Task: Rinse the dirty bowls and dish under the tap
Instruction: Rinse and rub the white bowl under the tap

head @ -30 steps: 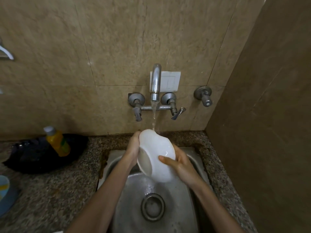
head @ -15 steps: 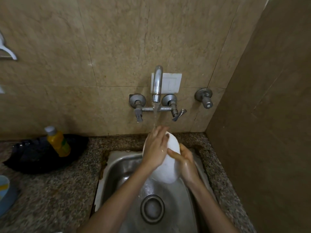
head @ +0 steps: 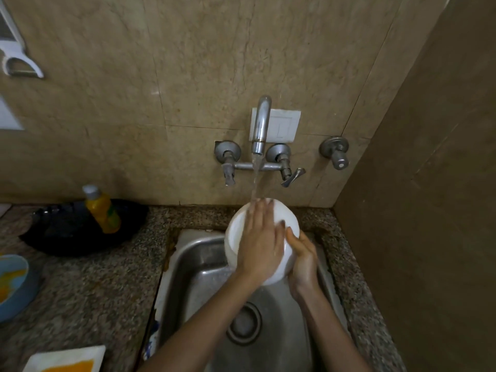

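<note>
A white bowl (head: 236,232) is held over the steel sink (head: 196,267), its outside turned toward me. Water runs from the tap (head: 261,124) onto its upper edge. My left hand (head: 261,242) lies flat across the bowl's outer surface, fingers straight and spread, fingertips in the stream. My right hand (head: 303,259) grips the bowl's right rim, thumb on the outside. A blue bowl (head: 13,285) with yellow residue sits at the left edge. A white square dish (head: 64,358) with orange residue lies at the bottom left.
A yellow soap bottle (head: 102,210) stands in a black pan (head: 67,232) on the granite counter (head: 94,291). Two tap handles (head: 287,167) and a separate valve (head: 335,151) stick out of the tiled wall. A side wall closes in on the right.
The bowl has been turned so its outside faces me. My left hand came from behind the rim to lie flat over the outside, rubbing under the stream.
</note>
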